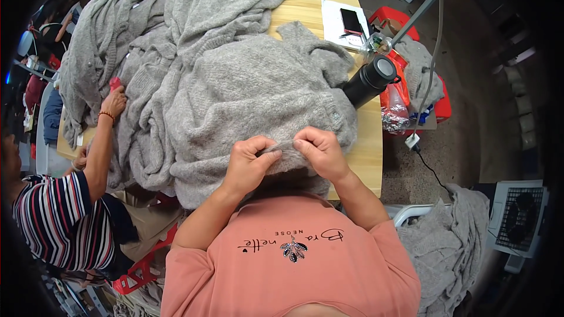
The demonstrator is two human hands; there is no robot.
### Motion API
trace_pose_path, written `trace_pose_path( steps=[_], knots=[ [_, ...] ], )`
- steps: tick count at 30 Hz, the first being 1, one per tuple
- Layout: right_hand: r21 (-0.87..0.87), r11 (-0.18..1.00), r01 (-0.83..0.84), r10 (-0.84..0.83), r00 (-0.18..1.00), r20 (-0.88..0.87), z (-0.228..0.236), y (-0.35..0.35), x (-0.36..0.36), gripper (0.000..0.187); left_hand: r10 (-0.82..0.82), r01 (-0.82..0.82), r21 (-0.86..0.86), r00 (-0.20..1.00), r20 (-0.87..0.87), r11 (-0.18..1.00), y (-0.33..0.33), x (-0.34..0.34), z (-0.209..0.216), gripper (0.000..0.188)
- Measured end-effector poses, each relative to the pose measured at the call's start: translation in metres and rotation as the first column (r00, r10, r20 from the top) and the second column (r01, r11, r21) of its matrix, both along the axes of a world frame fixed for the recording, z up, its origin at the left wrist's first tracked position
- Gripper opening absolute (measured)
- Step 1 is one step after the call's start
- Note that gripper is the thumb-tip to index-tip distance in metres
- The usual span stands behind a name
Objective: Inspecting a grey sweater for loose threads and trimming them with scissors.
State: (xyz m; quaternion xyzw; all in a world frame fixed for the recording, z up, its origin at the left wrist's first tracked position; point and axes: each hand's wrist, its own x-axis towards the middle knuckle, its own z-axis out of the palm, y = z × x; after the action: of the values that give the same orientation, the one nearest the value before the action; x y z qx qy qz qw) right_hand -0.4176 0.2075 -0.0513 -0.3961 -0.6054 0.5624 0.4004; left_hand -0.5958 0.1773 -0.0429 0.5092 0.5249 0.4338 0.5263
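Observation:
A grey knitted cardigan (252, 82) lies spread over the table in front of me, its near edge hanging toward my lap. My left hand (251, 161) pinches a fold of that edge between thumb and fingers. Close beside it, my right hand (320, 151) pinches the same edge, and a short stretch of knit runs between the two. A small pale patch with a button-like spot (335, 116) shows on the fabric beyond my right hand. Just what lies under my fingertips is hidden.
More grey knitwear (123, 29) is heaped at the left and far side. A co-worker's hand (114, 101) holds something red there. A black flask (370, 81) stands at the table's right edge, near a phone (351, 22) on paper. Knitwear (449, 246) also hangs on a chair at right.

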Motion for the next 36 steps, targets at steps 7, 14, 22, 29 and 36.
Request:
trace_pose_path(
  steps=[7, 14, 22, 29, 36],
  knots=[
    [0.196, 0.972, -0.128, 0.110, 0.989, 0.099, 0.006, -0.002, -0.001, 0.004, -0.079, 0.091, -0.136, 0.992, 0.094, 0.987, -0.002, 0.002, 0.010, 0.003],
    [0.184, 0.981, -0.059, 0.048, 0.997, 0.066, 0.004, -0.011, -0.003, 0.001, -0.119, 0.168, -0.192, 0.963, 0.243, 0.967, -0.001, 0.006, -0.002, 0.008],
    [0.465, 0.747, 0.475, -0.483, 0.869, -0.111, -0.014, -0.028, 0.030, 0.014, 0.119, 0.040, -0.269, 0.829, 0.547, 0.962, 0.016, 0.008, 0.006, 0.005],
    [0.522, 0.821, 0.232, -0.497, 0.739, 0.455, -0.062, -0.051, 0.039, 0.032, -0.002, 0.177, -0.306, 0.868, 0.496, 0.935, 0.022, -0.005, 0.004, 0.010],
    [0.436, 0.882, 0.176, -0.409, 0.744, 0.528, -0.063, -0.056, 0.048, 0.023, -0.142, 0.283, -0.225, 0.860, 0.491, 0.932, 0.022, -0.015, -0.004, 0.013]
  ],
)
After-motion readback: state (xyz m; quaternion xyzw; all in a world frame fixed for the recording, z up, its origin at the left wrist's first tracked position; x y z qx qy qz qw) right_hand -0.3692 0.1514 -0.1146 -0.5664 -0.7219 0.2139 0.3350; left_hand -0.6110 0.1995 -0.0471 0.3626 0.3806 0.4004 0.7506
